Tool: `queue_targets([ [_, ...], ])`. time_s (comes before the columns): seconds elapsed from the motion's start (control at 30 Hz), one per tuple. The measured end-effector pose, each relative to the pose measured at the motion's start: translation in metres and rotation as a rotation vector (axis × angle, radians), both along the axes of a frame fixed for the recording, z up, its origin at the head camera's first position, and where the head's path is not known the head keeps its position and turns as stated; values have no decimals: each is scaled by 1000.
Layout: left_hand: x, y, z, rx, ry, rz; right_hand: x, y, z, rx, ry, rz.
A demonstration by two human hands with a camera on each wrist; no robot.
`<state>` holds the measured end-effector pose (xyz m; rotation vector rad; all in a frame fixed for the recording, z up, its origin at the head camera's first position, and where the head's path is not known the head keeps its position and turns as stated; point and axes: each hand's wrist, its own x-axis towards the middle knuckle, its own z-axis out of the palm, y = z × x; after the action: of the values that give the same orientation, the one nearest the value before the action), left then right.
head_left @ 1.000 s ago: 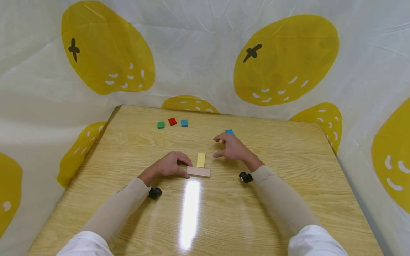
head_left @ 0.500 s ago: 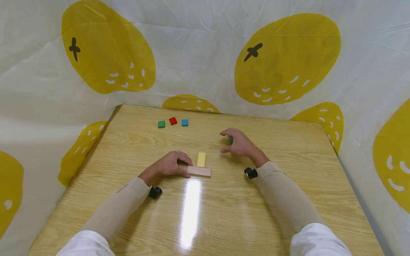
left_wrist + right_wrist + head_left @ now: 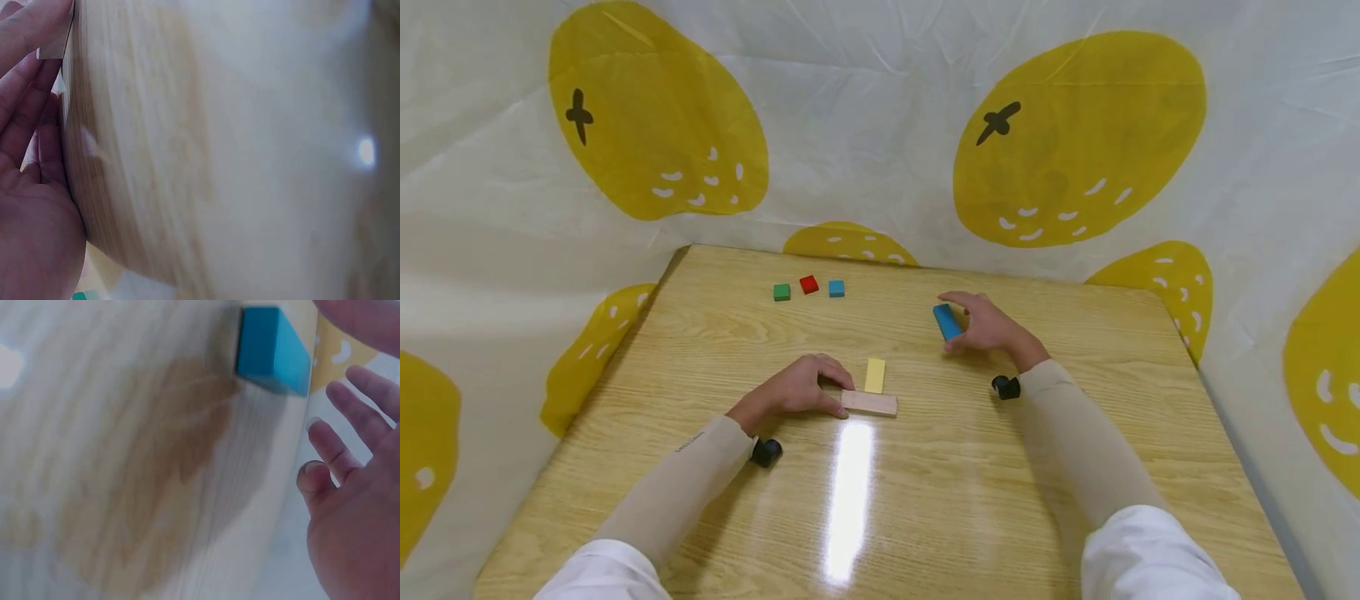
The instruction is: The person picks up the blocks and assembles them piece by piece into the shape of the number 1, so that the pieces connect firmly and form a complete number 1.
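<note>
My left hand (image 3: pixel 801 385) pinches the left end of a pale wooden block (image 3: pixel 871 404) that lies crosswise on the table. In the left wrist view, the end of this block (image 3: pixel 51 47) shows between thumb and fingers. A flat yellow block (image 3: pixel 875 376) lies just behind the wooden one. Farther right, my right hand (image 3: pixel 988 325) hovers beside a long blue block (image 3: pixel 947 322), thumb by its near end and index finger beyond its far end. The right wrist view shows the spread fingers (image 3: pixel 328 450) apart from the blue block (image 3: pixel 272 350).
At the back left of the wooden table (image 3: pixel 917 517) lie a small green block (image 3: pixel 782 292), a red block (image 3: pixel 808 284) and a small blue block (image 3: pixel 837 288). A white curtain with yellow fruit prints (image 3: pixel 1078 137) hangs behind the table's far edge.
My right hand has moved right and slightly back, passing over the long blue block, which now shows more fully to its left. My left hand stays on the wooden block.
</note>
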<state>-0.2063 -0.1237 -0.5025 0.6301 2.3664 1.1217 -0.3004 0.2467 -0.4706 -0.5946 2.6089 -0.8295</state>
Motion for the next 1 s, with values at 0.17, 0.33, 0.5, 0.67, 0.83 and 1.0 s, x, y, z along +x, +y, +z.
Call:
queue_targets([
  [0.17, 0, 0, -1, 2, 0, 2, -7, 8, -1, 28, -34, 28],
  [0.33, -1, 1, -4, 9, 1, 7, -12, 13, -4, 26, -73, 33],
  [0.5, -3, -1, -5, 16, 5, 4, -17, 17, -9, 10, -100, 47],
  [0.67, -4, 0, -4, 12, 1, 0, -21, 20, -12, 9, -105, 69],
  [0.83, -4, 0, -4, 12, -2, -2, -22, 18, -14, -2, -111, 79],
  [1.0, -3, 1, -3, 2, -5, 8, -20, 16, -15, -27, -73, 93],
])
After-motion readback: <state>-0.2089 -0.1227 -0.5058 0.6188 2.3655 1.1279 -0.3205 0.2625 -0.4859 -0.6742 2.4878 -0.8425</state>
